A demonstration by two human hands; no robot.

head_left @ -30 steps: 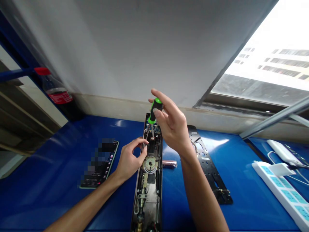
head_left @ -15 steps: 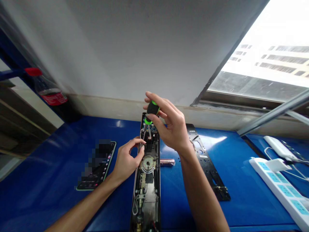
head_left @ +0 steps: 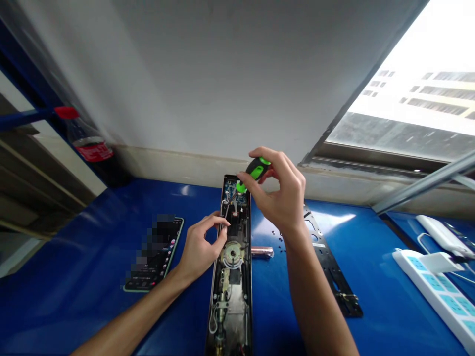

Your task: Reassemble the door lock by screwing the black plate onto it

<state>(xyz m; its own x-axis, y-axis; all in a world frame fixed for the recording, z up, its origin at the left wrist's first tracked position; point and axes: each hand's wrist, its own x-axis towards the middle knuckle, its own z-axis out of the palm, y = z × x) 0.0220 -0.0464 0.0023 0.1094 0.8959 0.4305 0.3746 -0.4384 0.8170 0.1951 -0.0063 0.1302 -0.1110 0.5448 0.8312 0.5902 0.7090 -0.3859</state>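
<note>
A long, narrow opened electronic door lock [head_left: 237, 291] lies lengthwise in front of me, its inner parts showing. Toward its far end are a blue circuit board [head_left: 241, 198] and a white wire [head_left: 235, 205]. My right hand [head_left: 280, 190] grips the green-and-black handle of a screwdriver [head_left: 257, 169] above that end. The shaft slants down and left toward the board's left side; where its tip touches is unclear. At the lock's left edge is my left hand [head_left: 202, 242], thumb and forefinger drawn close together. What sits between them is too small to make out.
Left of the lock lies a phone [head_left: 159, 257]. To the right are a wrapped copper-coloured cylinder [head_left: 262, 252], several small screws [head_left: 281, 242] and a black perforated plate [head_left: 332, 269]. A power strip [head_left: 434, 291] lies far right, a cola bottle [head_left: 92, 151] stands far left.
My right hand has moved right, tilting the screwdriver so its handle leans right and its shaft points left. My left hand stays at the lock's edge. The whole view has shifted slightly.
</note>
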